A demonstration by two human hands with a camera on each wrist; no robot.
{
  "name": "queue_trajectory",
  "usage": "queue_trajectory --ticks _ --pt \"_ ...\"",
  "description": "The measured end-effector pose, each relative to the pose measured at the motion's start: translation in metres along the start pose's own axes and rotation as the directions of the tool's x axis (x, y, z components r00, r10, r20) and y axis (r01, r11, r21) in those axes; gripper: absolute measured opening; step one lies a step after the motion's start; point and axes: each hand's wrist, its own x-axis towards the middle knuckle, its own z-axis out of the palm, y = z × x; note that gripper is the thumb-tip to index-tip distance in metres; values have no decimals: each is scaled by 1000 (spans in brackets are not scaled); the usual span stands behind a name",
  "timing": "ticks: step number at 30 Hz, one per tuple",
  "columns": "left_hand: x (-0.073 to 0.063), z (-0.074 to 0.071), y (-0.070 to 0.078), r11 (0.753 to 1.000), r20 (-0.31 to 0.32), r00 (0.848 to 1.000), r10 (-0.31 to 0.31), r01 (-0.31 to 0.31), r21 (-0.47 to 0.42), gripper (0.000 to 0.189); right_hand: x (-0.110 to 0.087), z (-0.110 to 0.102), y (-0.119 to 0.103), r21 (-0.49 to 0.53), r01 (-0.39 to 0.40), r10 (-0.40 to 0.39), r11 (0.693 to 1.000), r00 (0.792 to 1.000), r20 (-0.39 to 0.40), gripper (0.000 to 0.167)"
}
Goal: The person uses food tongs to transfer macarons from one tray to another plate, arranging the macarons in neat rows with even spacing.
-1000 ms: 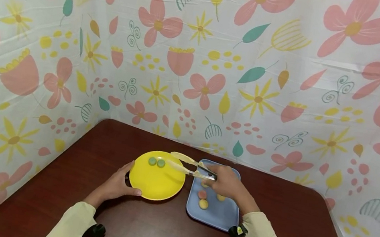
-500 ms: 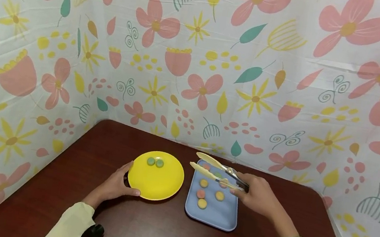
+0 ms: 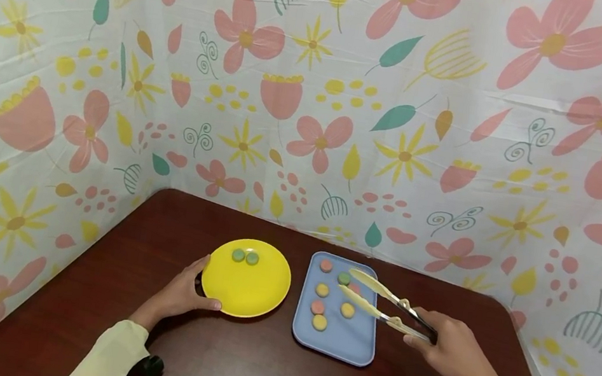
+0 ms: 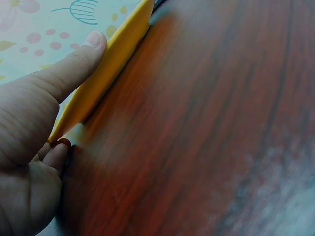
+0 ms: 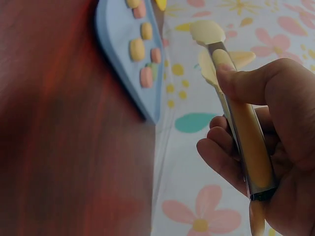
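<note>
On the left, a yellow plate (image 3: 248, 293) carries two small green macaron-like rounds (image 3: 252, 259) near its far rim. My left hand (image 3: 179, 292) holds the plate's left side; in the left wrist view its thumb lies along the rim of the plate (image 4: 106, 66), with fingertips below the edge. My right hand (image 3: 454, 346) grips tongs (image 3: 371, 282) with pale cream tips, which are spread apart with nothing between them. Those tips overlap the right side of a blue tray (image 3: 337, 342). Several pink, yellow and green rounds (image 3: 319, 322) lie on the tray, one pink round partly hidden behind the tongs.
Plate and tray stand side by side on a dark red-brown wooden table (image 3: 247, 367), a narrow gap between them. A flower-printed cloth (image 3: 311, 119) hangs behind the table and along its left side. A black wrist strap (image 3: 153, 369) is on the left sleeve.
My right hand has drawn the tongs rightward, from over the plate, across the tray, to the tray's right side. More of the tray's rounds show now. My left hand stays on the plate.
</note>
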Motion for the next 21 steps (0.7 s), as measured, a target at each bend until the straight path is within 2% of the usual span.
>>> queue_trajectory --ticks 6,11,21 --pt "0 1 -1 1000 -4 1000 -1 1 1 124 -18 6 11 15 -47 47 999 998 33 56" --pt "-1 2 1 1000 -6 1000 -8 9 14 125 -30 14 16 8 -52 51 999 998 35 54" --pt "0 0 1 1000 -9 1000 -5 5 11 125 -31 25 16 21 -34 33 999 999 33 46"
